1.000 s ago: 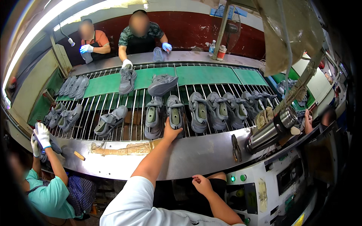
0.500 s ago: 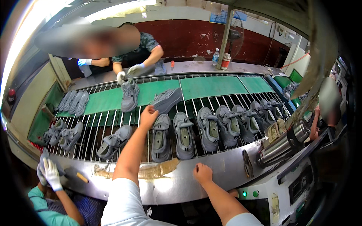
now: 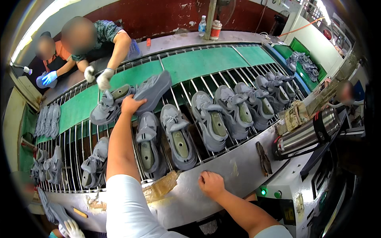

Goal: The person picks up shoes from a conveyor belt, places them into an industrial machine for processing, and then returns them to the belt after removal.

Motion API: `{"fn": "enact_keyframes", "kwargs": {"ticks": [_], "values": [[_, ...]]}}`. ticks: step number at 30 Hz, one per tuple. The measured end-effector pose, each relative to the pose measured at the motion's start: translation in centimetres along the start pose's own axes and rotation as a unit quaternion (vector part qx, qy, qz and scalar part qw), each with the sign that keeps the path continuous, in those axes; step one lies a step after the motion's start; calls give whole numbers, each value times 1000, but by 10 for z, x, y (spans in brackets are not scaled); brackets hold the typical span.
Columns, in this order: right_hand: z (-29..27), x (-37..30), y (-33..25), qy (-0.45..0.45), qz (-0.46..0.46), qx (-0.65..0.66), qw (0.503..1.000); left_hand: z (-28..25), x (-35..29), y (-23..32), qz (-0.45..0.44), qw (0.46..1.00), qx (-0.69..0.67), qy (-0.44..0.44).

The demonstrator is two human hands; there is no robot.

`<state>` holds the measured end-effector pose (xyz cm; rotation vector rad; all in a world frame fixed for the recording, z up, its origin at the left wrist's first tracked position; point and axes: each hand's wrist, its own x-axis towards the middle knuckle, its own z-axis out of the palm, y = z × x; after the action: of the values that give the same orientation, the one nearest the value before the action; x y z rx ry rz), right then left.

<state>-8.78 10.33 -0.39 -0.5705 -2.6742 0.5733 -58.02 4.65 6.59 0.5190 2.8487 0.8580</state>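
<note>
My left hand (image 3: 132, 104) reaches across the roller rack, its thumb and fingers closed on the edge of a grey sneaker (image 3: 154, 90) tipped so its sole shows. Just left of it, another grey sneaker (image 3: 106, 108) lies near a co-worker's gloved hand (image 3: 104, 79). Below my left wrist stand a laced sneaker (image 3: 147, 144) and a second one (image 3: 179, 141), toes pointing away, green insoles showing. On the near metal ledge (image 3: 234, 170) rests my right hand (image 3: 211, 184), fingers curled and holding nothing that shows.
Several sneakers line the rack to the right. A steel thermos (image 3: 307, 131) and pliers (image 3: 263, 158) lie on the ledge's right, above a white machine (image 3: 293, 190) with a lit green button. Across the green belt (image 3: 202, 61) two co-workers lean in; another gloved hand (image 3: 71, 229) shows lower left.
The view has shifted, so the rack appears tilted. My left hand has gone from beside the tipped sneaker to a grip on it. My right hand stays on the ledge.
</note>
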Motion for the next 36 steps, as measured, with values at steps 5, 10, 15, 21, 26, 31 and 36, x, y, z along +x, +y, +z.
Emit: {"fn": "enact_keyframes", "kwargs": {"ticks": [5, 10, 15, 21, 26, 31, 36], "values": [[-7, 5, -6, 8, 4, -2, 1000, -24, 15, 12, -115, 962, -246, 19], [-7, 2, -10, 37, -5, 4, 999, -73, -62, -25, -112, 861, -496, -2], [10, -2, -3, 92, 1, 45, 995, -130, -242, -48, -86, 791, -605, -27], [-62, -12, -56, -34, 64, 129, 989, -117, -456, -114, -90, 751, -653, -28], [-192, -83, -131, 135, -424, 101, 890, -121, -577, -73, -99, 741, -648, -146], [-286, -129, -147, -162, -405, -100, 894, -108, -613, -30, -90, 764, -557, -313], [-335, -195, -141, -273, -333, -68, 900, -112, -610, 30, 19, 798, -371, -475]]}}
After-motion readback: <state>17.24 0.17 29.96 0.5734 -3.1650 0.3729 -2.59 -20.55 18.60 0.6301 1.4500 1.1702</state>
